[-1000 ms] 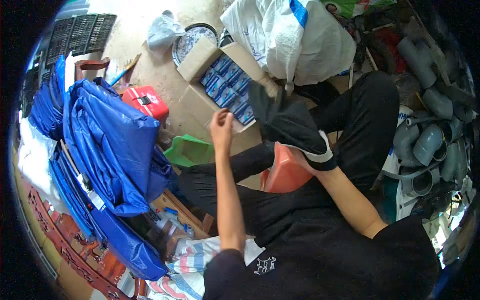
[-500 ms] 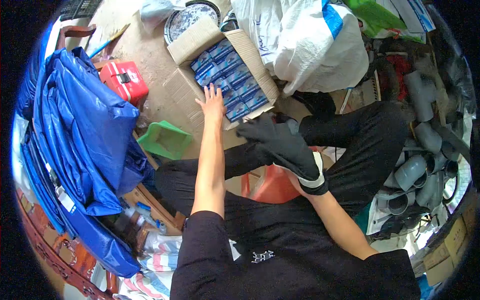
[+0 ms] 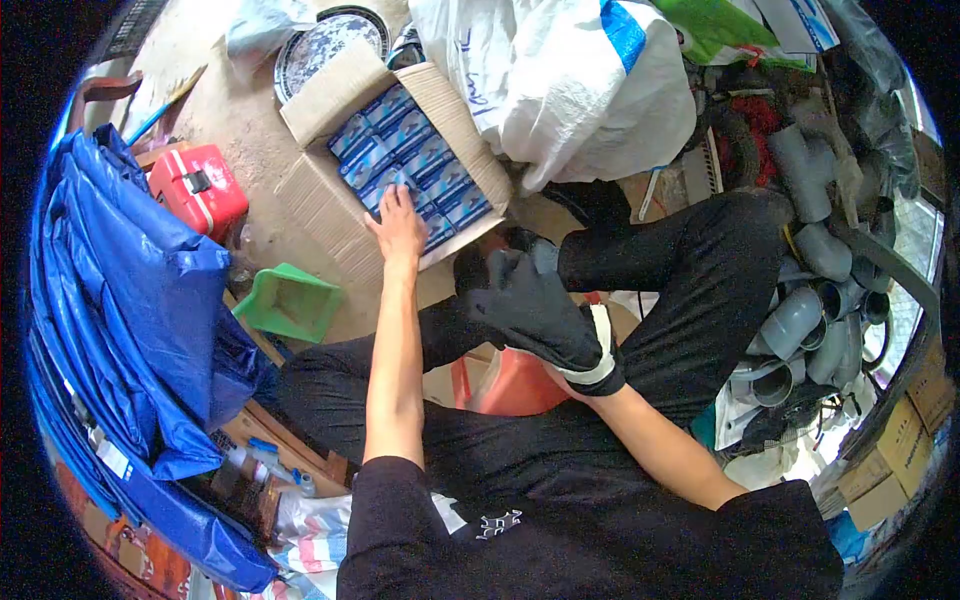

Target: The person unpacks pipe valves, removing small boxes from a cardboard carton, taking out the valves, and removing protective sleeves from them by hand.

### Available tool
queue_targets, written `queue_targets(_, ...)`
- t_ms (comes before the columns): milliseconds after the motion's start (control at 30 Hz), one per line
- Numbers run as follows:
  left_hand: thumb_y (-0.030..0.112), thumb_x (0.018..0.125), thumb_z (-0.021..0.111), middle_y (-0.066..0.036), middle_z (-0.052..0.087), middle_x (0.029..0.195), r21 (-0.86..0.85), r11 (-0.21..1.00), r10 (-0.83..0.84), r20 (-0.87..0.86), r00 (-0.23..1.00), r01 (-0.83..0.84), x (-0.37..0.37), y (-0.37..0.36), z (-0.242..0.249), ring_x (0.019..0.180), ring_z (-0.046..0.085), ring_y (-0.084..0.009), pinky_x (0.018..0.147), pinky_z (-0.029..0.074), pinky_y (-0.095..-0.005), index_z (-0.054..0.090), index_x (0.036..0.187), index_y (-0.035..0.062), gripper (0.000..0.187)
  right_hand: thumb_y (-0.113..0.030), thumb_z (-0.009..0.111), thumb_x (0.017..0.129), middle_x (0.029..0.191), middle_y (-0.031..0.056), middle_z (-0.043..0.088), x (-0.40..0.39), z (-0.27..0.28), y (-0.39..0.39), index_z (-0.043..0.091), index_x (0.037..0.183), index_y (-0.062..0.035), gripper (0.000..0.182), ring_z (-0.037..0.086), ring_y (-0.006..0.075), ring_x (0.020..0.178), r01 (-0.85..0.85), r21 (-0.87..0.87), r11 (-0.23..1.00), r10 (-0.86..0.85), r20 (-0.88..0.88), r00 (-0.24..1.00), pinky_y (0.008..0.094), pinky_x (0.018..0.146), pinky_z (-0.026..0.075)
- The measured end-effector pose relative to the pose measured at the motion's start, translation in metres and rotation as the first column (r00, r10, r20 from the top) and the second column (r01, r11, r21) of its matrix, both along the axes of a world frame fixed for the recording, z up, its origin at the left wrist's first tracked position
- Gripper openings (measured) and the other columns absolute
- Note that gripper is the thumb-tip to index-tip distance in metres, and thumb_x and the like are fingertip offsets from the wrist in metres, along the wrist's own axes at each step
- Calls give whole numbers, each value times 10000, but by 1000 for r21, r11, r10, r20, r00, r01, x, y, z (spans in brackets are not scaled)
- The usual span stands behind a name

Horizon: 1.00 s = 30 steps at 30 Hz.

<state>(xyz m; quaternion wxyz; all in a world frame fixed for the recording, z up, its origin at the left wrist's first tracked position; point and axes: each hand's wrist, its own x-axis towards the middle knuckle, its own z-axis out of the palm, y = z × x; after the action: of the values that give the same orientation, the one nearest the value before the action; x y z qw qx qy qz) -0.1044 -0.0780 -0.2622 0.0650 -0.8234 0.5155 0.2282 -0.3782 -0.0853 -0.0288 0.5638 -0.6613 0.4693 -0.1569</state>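
My bare left hand (image 3: 400,232) reaches over the near edge of an open cardboard carton (image 3: 468,125). Its fingertips touch the packed small blue boxes (image 3: 405,140), with the thumb apart from the fingers. Rows of these boxes fill the carton, and none is lifted out. A black glove with a white cuff band covers my right hand (image 3: 525,305), which is over my lap to the right of the carton's near corner. Its fingers blend into the dark trousers and shoe, so what they hold, if anything, is hidden. Beneath that wrist is a red plastic seat (image 3: 520,383).
Left of the carton are a green dustpan (image 3: 292,303), a red case (image 3: 198,190) and folded blue tarpaulin (image 3: 140,280). White sacks (image 3: 590,110) stand behind it. Grey pipe fittings (image 3: 800,325) pile up on the right. A patterned round tray (image 3: 330,45) lies at the back.
The whole view has shifted, with the scene sliding left. My left hand has moved further onto the blue boxes, its fingers more bent. The gloved right hand has dropped slightly toward my leg.
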Motion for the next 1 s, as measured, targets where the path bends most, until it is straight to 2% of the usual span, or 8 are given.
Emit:
queue_targets(133,82,740,704,-121,298,1576,56,998,-12,21,1000,11,24,-11,-9,1426,334,-299,1016,390,-617,629,1183,104,450,-36,748,802,1136,135,704,8,10,-12,676,1149,-17,355,675,261,1027,-52,-175,983,43,-57,997,350,890,524)
queue_targets(200,69,731,695,-127,295,1577,49,998,-29,30,999,27,24,-13,-10,1430,320,-322,1010,394,-610,658,1162,151,440,-75,668,896,1244,128,650,15,19,-16,539,1326,-23,451,619,259,1111,6,8,1000,-6,41,999,380,961,499)
queue_targets(333,43,720,684,-144,283,1576,26,995,-100,28,995,99,22,-8,-9,1420,311,-390,1031,385,-621,669,1163,219,477,-88,675,897,1258,146,641,19,26,-19,520,1342,-18,476,615,263,1137,174,403,899,-271,197,942,384,984,494)
queue_targets(467,10,700,684,-163,268,1572,-53,998,-39,-190,981,30,29,-8,-7,1388,336,-428,1095,384,-553,696,1123,225,475,-108,723,864,1227,156,658,4,9,-8,566,1293,-12,467,637,268,1112,64,106,992,-75,98,992,383,968,510)
queue_targets(567,-13,690,675,-161,235,1585,-75,997,-38,-193,981,24,34,-13,9,1366,361,-432,1109,411,-459,727,1099,245,487,-43,731,795,1105,130,709,4,6,-8,698,1101,-61,309,687,267,999,39,-97,995,-33,58,998,362,871,536)
queue_targets(667,-23,680,674,-151,181,1608,75,996,-42,-187,982,57,38,-15,8,1357,395,-384,1078,449,-431,736,1140,290,560,-6,721,770,1036,113,734,6,10,-12,756,1011,-87,257,710,268,936,41,-155,987,-34,51,998,357,822,547)
queue_targets(833,-32,665,691,-120,178,1616,83,997,21,-151,988,-9,29,-9,11,1351,421,-348,1071,462,-430,711,1194,284,616,-67,776,817,1190,129,672,6,15,-10,367,1450,-14,756,662,239,1042,130,180,975,-157,146,977,357,914,541)
queue_targets(1000,59,747,720,-207,291,1539,-70,996,38,-267,963,-59,38,-2,-5,1196,550,-457,981,510,-437,705,1179,204,456,-45,754,831,1249,133,636,5,11,-15,351,1448,2,739,644,246,1073,-10,-54,998,18,155,988,365,950,529)
